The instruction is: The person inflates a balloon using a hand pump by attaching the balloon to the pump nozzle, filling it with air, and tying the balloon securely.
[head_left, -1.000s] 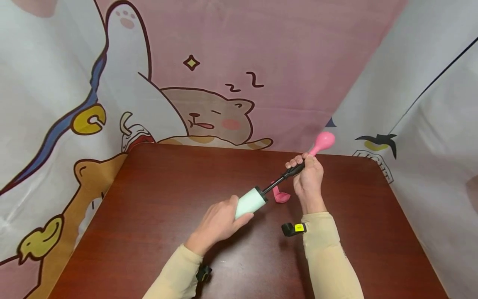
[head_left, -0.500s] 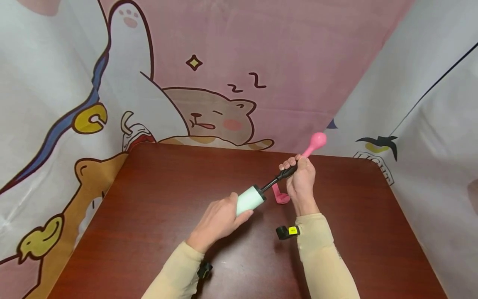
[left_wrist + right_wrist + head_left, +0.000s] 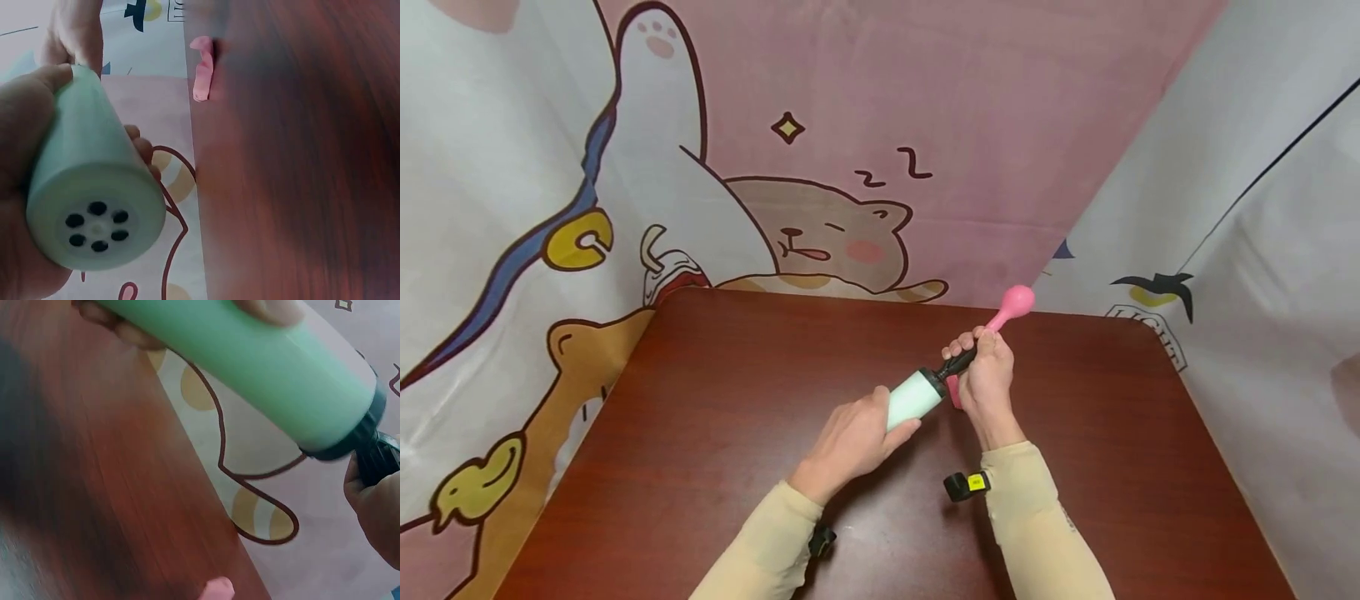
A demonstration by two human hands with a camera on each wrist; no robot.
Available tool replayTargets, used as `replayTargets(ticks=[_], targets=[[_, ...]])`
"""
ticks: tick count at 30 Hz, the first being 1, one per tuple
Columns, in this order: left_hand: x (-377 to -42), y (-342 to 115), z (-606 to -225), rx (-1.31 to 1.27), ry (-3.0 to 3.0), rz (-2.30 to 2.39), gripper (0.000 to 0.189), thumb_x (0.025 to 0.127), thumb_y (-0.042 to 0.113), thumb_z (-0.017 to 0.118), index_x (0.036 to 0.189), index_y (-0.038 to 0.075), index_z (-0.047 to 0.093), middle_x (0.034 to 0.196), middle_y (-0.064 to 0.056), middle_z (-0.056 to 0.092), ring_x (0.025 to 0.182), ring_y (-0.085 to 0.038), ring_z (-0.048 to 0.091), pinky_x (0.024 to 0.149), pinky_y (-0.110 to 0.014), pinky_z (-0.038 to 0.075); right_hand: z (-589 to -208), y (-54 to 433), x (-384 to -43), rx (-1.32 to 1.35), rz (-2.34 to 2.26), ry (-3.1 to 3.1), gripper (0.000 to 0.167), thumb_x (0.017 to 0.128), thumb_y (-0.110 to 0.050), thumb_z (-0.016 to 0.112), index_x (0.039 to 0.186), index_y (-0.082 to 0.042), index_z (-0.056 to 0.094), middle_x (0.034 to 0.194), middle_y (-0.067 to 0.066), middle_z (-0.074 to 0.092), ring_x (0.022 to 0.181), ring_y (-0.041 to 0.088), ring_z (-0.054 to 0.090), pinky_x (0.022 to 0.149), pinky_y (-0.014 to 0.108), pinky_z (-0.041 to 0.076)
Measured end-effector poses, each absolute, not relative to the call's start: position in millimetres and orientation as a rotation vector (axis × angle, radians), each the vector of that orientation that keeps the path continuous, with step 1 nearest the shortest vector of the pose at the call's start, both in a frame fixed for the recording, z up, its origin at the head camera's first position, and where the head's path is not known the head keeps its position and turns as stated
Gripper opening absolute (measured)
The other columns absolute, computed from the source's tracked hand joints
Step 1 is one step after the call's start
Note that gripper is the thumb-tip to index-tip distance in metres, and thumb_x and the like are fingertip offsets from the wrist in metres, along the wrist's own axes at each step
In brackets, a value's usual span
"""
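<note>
A mint-green balloon pump (image 3: 916,398) with a black handle (image 3: 958,362) is held above the table, slanting up to the right. My left hand (image 3: 856,435) is wrapped around its barrel; the vented end (image 3: 97,225) faces the left wrist camera. My right hand (image 3: 990,377) grips the black handle. From the top of that hand sticks a pink balloon (image 3: 1017,302), its round end slightly inflated and its neck partly hidden by the fingers. The black handle sits close against the barrel's collar (image 3: 350,440). Behind my right hand a limp pink balloon (image 3: 204,70) lies on the table, partly hidden in the head view.
The brown wooden table (image 3: 737,367) spreads beneath both hands. Cartoon-printed cloth (image 3: 835,100) hangs along its back and sides. A black wrist device with a yellow label (image 3: 967,484) sits at the right sleeve, another (image 3: 822,542) at the left.
My right hand has moved left and down, pushing the pump's black rod into the barrel. The pink balloon has moved along with it. The left hand has shifted slightly right.
</note>
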State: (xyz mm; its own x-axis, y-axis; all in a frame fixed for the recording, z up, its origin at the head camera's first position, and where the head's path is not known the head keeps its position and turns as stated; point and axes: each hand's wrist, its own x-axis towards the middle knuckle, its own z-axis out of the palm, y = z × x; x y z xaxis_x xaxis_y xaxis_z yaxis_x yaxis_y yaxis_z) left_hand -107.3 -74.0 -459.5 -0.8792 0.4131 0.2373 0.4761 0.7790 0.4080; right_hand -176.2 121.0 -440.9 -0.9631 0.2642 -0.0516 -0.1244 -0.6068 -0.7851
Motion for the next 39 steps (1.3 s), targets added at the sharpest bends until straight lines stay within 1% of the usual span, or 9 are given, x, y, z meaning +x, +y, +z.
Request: replayTargets(ticks=[6,10,15,23,32,36,39], targets=[[-102,-77,-462,-0.769,-2.856,-0.712,0.047,0.096,0.050,0.069,0.097,0.006,0.053,0.068,0.003,0.046,0.051,-0.010,0.042,0.045,-0.023,0.034,-435,153,-182,-0.266,2.588,-1.207,0.026,0.113,-0.023,0.035,0.094,-0.008,0.045,0.070,0.001,0.047,0.061,0.014,0.049,0.061,0.027,0.049],[-100,-78,-460,-0.780,-2.853,-0.694,0.046,0.096,0.051,0.069,0.096,0.007,0.053,0.069,0.004,0.046,0.052,-0.009,0.042,0.045,-0.022,0.034,-429,169,-187,-0.219,2.590,-1.149,0.028,0.113,-0.022,0.032,0.093,-0.007,0.044,0.070,0.002,0.046,0.059,0.014,0.048,0.060,0.028,0.048],[-97,-81,-455,-0.794,-2.842,-0.664,0.046,0.095,0.051,0.069,0.095,0.008,0.053,0.068,0.005,0.045,0.051,-0.009,0.041,0.045,-0.022,0.034,-423,178,-190,-0.216,2.603,-1.111,0.028,0.113,-0.019,0.030,0.093,-0.006,0.043,0.070,0.002,0.045,0.060,0.014,0.047,0.060,0.028,0.047],[-100,-78,-451,-0.781,-2.813,-0.561,0.047,0.095,0.051,0.070,0.093,0.007,0.053,0.066,0.005,0.045,0.049,-0.010,0.041,0.044,-0.023,0.035,-427,164,-188,-0.228,2.600,-1.148,0.026,0.113,-0.022,0.033,0.094,-0.008,0.044,0.070,0.000,0.045,0.060,0.013,0.048,0.061,0.026,0.047],[-111,-59,-448,-0.761,-2.825,-0.562,0.047,0.095,0.049,0.070,0.095,0.004,0.057,0.067,0.003,0.050,0.050,-0.011,0.044,0.044,-0.027,0.038,-441,137,-179,-0.285,2.637,-1.165,0.027,0.113,-0.024,0.031,0.094,-0.010,0.043,0.069,-0.001,0.044,0.060,0.012,0.047,0.061,0.026,0.045],[-113,-56,-449,-0.761,-2.823,-0.589,0.048,0.095,0.049,0.070,0.097,0.003,0.058,0.069,0.002,0.051,0.051,-0.011,0.045,0.044,-0.026,0.038,-441,138,-180,-0.292,2.627,-1.188,0.027,0.113,-0.025,0.031,0.094,-0.011,0.043,0.070,-0.001,0.044,0.061,0.012,0.047,0.061,0.027,0.045],[-114,-58,-450,-0.775,-2.853,-0.619,0.048,0.095,0.050,0.070,0.098,0.005,0.056,0.069,0.002,0.050,0.052,-0.011,0.046,0.045,-0.025,0.037,-439,149,-183,-0.289,2.603,-1.182,0.028,0.113,-0.024,0.031,0.093,-0.010,0.043,0.070,0.000,0.044,0.061,0.013,0.047,0.061,0.027,0.046]])
